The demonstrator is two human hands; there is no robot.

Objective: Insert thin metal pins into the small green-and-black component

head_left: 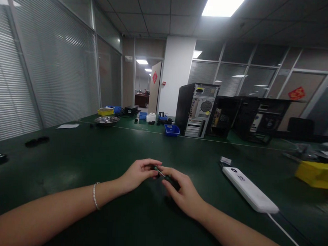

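Above the green tabletop [103, 149], my two hands meet near the middle of the view. My right hand [184, 192] is closed around the dark handle of a screwdriver [173, 182], whose thin metal shaft points up and left toward my other hand. My left hand [140, 174], with a bracelet on its wrist, pinches a small dark piece with some green on it [156, 168]. The screwdriver's tip is at or close to this piece; whether they touch I cannot tell. Fingers hide most of the small piece, so its kind does not show.
A white power strip [249, 188] with a cable lies to the right, near a yellow bin [316, 174]. Computer cases [198, 110] stand at the back right. Behind my hands are a blue tray [172, 130] and a metal bowl [107, 121]. Dark glasses-like items [37, 141] lie left.
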